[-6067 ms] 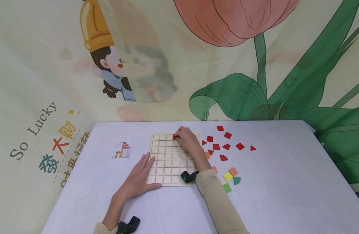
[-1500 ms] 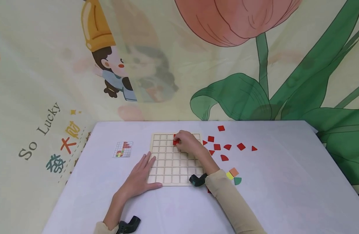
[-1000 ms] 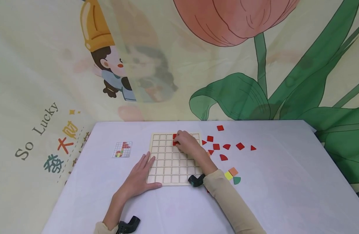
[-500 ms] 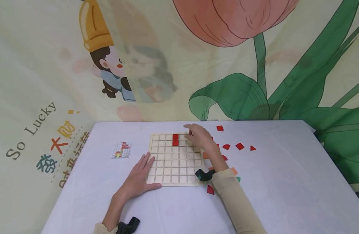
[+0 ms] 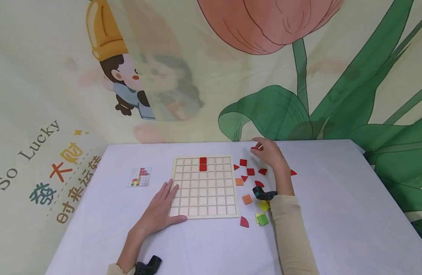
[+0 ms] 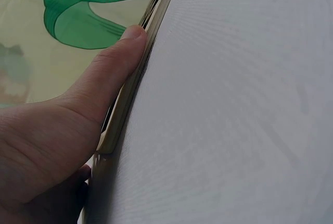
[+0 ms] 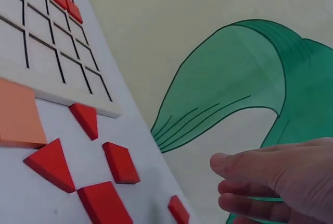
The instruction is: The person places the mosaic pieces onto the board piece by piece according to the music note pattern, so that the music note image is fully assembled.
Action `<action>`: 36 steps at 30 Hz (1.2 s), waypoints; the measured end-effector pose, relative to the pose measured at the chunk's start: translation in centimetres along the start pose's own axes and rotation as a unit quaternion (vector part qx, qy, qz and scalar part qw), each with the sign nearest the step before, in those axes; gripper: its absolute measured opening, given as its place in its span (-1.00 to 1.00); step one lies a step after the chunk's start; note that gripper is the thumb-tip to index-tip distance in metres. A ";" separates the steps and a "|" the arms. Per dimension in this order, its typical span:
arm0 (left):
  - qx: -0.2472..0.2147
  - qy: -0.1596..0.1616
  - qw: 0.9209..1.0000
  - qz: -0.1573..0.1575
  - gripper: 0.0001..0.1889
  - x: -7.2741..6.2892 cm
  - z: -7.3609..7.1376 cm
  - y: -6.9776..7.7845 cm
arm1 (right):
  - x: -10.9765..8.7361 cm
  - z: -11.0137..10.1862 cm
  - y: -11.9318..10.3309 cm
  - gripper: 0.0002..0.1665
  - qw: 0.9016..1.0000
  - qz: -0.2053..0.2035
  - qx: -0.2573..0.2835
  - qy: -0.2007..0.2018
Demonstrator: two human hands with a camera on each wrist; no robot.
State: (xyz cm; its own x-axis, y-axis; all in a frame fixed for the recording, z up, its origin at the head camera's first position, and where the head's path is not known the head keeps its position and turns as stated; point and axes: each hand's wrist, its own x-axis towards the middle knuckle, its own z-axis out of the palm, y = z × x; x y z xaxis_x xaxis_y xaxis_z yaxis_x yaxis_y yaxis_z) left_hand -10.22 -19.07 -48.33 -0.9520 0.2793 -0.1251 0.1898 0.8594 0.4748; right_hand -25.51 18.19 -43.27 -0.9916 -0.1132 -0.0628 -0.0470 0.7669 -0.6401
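Observation:
My left hand point(image 5: 158, 210) rests at the lower left corner of a wooden grid board point(image 5: 202, 214). In the left wrist view its thumb point(image 6: 132, 34) lies along the board's edge. Two red square tiles point(image 5: 202, 164) sit in the board, one above the other in its top rows. My right hand point(image 5: 270, 154) is right of the board near the table's far edge, fingers above a red tile point(image 5: 254, 148) that they partly cover. In the right wrist view that red tile point(image 7: 178, 209) lies on the table, apart from the right fingertips.
Right of the board lie loose red squares point(image 5: 250, 172), triangles and quarter circles, orange tiles point(image 5: 247, 199), a yellow tile point(image 5: 264, 206) and a green tile point(image 5: 262, 219). A pattern card point(image 5: 139, 177) lies left of the board. A printed cloth hangs behind the table.
A second red square now sits below the first on the board. My right hand has let go and moved right to the red tile at the back. The left hand stays put.

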 end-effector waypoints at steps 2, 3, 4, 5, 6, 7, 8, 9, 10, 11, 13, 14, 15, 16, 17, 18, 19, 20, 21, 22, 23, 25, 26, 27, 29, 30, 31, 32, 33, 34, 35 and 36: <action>0.000 -0.001 1.000 0.000 0.16 0.0 0.0 0.0 | 0.2 0.4 0.2 -0.39 1.000 0.006 0.003 -0.001; -0.002 0.000 1.000 0.000 0.16 0.1 0.0 -0.1 | 0.3 0.6 0.3 -0.39 1.000 0.011 -0.001 -0.007; -0.003 0.000 1.000 0.000 0.16 0.1 0.0 -0.1 | 0.4 0.9 0.5 -0.38 1.000 0.021 -0.006 -0.016; -0.003 -0.001 1.000 -0.001 0.16 0.1 0.0 0.0 | 0.5 1.2 0.6 -0.37 0.999 0.030 -0.015 -0.030; -0.002 0.000 1.000 0.000 0.15 0.1 0.0 0.0 | 0.5 1.4 0.7 -0.36 0.998 0.037 -0.028 -0.044; -0.001 -0.001 1.000 0.000 0.16 0.1 0.0 0.0 | 0.6 1.6 0.8 -0.35 0.997 0.044 -0.040 -0.056; 0.001 -0.001 1.000 0.000 0.16 0.1 0.1 0.0 | 0.5 1.8 0.9 -0.35 0.995 0.049 -0.053 -0.066; 0.001 -0.002 1.000 0.000 0.16 0.1 0.1 0.0 | 0.5 2.0 0.9 -0.36 0.994 0.053 -0.062 -0.071; 0.001 -0.003 1.000 -0.001 0.16 0.1 0.1 0.0 | 0.5 2.0 1.0 -0.38 0.994 0.056 -0.069 -0.072; 0.001 -0.005 1.000 -0.001 0.16 0.2 0.1 0.0 | 0.4 2.1 1.1 -0.40 0.994 0.053 -0.072 -0.068; 0.000 -0.006 1.000 -0.002 0.16 0.2 0.1 0.0 | 0.4 2.1 1.2 -0.44 0.995 0.053 -0.066 -0.051; 0.001 -0.005 1.000 -0.001 0.16 0.2 0.1 -0.1 | 0.4 2.1 1.2 -0.46 0.996 0.054 -0.061 -0.043; 0.000 -0.004 1.000 -0.001 0.16 0.2 0.1 -0.1 | 0.4 2.1 1.2 -0.48 0.996 0.054 -0.054 -0.035; 0.001 -0.003 1.000 0.000 0.16 0.2 0.1 -0.1 | 0.4 2.1 1.3 -0.50 0.997 0.054 -0.048 -0.027; 0.001 -0.001 1.000 0.001 0.16 0.2 0.1 -0.1 | 0.4 2.1 1.3 -0.51 0.997 0.055 -0.041 -0.020; 0.001 0.001 1.000 0.002 0.16 0.2 0.2 -0.2 | 0.4 2.1 1.3 -0.53 0.998 0.055 -0.036 -0.014; 0.002 0.002 1.000 0.004 0.16 0.2 0.2 -0.2 | 0.4 2.2 1.3 -0.54 0.998 0.057 -0.033 -0.008; 0.002 0.003 1.000 0.004 0.16 0.2 0.2 -0.2 | 0.4 2.2 1.4 -0.56 0.998 0.057 -0.034 -0.002; 0.002 0.003 1.000 0.005 0.16 0.2 0.3 -0.3 | 0.5 2.3 1.4 -0.58 0.998 0.058 -0.035 0.002; 0.002 0.003 1.000 0.005 0.16 0.2 0.3 -0.3 | 0.5 2.4 1.4 -0.59 0.998 0.058 -0.034 0.004; 0.002 0.003 1.000 0.006 0.17 0.2 0.3 -0.4 | 0.5 2.5 1.3 -0.61 0.998 0.056 -0.031 0.005; 0.003 0.003 1.000 0.007 0.17 0.2 0.4 -0.4 | 0.7 2.7 1.0 -0.64 0.999 0.036 -0.023 0.001; 0.003 0.003 1.000 0.006 0.17 0.2 0.4 -0.4 | 0.7 2.8 0.8 -0.66 1.000 0.020 -0.016 -0.002; 0.003 0.002 1.000 0.006 0.17 0.2 0.4 -0.4 | 0.8 2.8 0.4 -0.66 1.000 0.001 -0.004 -0.007; 0.004 0.001 1.000 0.005 0.17 0.2 0.4 -0.4 | 0.9 2.9 -0.5 -0.67 0.999 -0.045 0.019 -0.017; 0.004 0.000 1.000 0.004 0.17 0.2 0.3 -0.4 | 0.8 3.0 -1.0 -0.68 0.997 -0.069 0.027 -0.023; 0.003 0.000 1.000 0.004 0.17 0.2 0.3 -0.4 | 0.8 3.1 -1.6 -0.69 0.995 -0.087 0.037 -0.029; 0.003 0.000 1.000 0.003 0.17 0.2 0.3 -0.3 | 0.8 3.2 -2.1 -0.69 0.993 -0.104 0.044 -0.037; 0.004 -0.001 1.000 0.003 0.17 0.2 0.2 -0.3 | 0.7 3.5 -2.6 -0.71 0.991 -0.116 0.050 -0.046; 0.004 -0.001 1.000 0.003 0.17 0.2 0.2 -0.3 | 0.7 3.8 -3.2 -0.72 0.989 -0.127 0.052 -0.056; 0.004 -0.001 1.000 0.003 0.17 0.2 0.2 -0.3 | 0.6 4.1 -3.7 -0.73 0.987 -0.137 0.049 -0.066; 0.004 -0.001 1.000 0.002 0.17 0.2 0.2 -0.3 | 0.5 4.5 -4.2 -0.74 0.985 -0.147 0.046 -0.076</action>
State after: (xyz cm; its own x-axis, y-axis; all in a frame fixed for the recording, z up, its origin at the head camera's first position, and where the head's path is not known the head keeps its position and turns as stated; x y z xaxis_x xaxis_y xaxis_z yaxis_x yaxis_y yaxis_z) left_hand -10.42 -19.18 -48.69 -0.9506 0.2840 -0.1251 0.1957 0.8616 0.4684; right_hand -25.25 12.07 -43.99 -0.9064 -0.4215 0.0263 -0.3122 0.6269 -0.7138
